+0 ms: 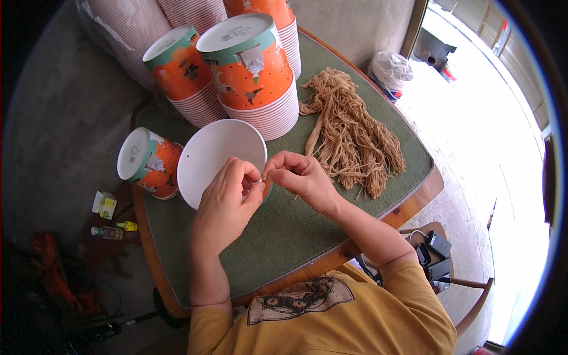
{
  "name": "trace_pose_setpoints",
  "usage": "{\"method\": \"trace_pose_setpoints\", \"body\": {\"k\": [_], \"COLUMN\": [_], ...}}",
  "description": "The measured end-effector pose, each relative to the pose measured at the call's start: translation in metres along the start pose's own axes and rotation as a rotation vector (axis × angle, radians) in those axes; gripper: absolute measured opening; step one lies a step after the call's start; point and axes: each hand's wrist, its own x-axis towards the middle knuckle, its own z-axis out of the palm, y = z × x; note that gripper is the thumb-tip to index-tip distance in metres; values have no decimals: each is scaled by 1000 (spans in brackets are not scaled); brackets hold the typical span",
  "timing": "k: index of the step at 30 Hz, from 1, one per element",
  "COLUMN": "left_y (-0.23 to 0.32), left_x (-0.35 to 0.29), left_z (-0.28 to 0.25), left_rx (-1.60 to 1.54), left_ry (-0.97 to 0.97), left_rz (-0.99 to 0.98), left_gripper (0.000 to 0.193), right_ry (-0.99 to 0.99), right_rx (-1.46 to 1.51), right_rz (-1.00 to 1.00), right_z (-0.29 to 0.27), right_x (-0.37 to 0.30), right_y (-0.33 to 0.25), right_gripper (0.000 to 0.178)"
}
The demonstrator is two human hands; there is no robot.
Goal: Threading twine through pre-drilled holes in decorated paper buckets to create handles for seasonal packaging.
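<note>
A white-lined paper bucket (207, 148) lies tipped on the table with its mouth facing me, a small hole in its wall at the left. At its right rim my left hand (228, 204) and my right hand (305, 180) meet, fingertips pinched together. Between them shows a short bit of tan cord (264, 176), gripped by both; its far ends are hidden by my fingers. The left hand is in front of the bucket's lower right part. To the right lies a loose heap of tan cords (352, 133).
Stacks of upside-down orange and green paper buckets (251, 65) stand behind, with plastic-wrapped stacks (118, 35) at the back left. A smaller bucket (151, 163) sits at the left. The green-topped table (284, 254) has a wooden edge; a chair (441, 266) holding dark devices is at right.
</note>
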Motion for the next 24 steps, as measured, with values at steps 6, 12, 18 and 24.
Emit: {"method": "trace_pose_setpoints", "body": {"k": [6, 12, 18, 24], "left_y": [3, 8, 10, 6], "left_x": [1, -2, -2, -3], "left_z": [4, 13, 14, 13], "left_rx": [-39, 110, 296, 156], "left_ry": [21, 163, 241, 155], "left_rz": [-39, 19, 106, 84], "left_gripper": [18, 15, 15, 15], "right_ry": [0, 37, 28, 14], "right_rx": [-38, -113, -97, -81], "right_rz": [-68, -69, 4, 9], "right_z": [-2, -1, -1, 0], "right_x": [3, 1, 0, 0], "right_y": [11, 9, 1, -1], "right_gripper": [17, 18, 18, 20]}}
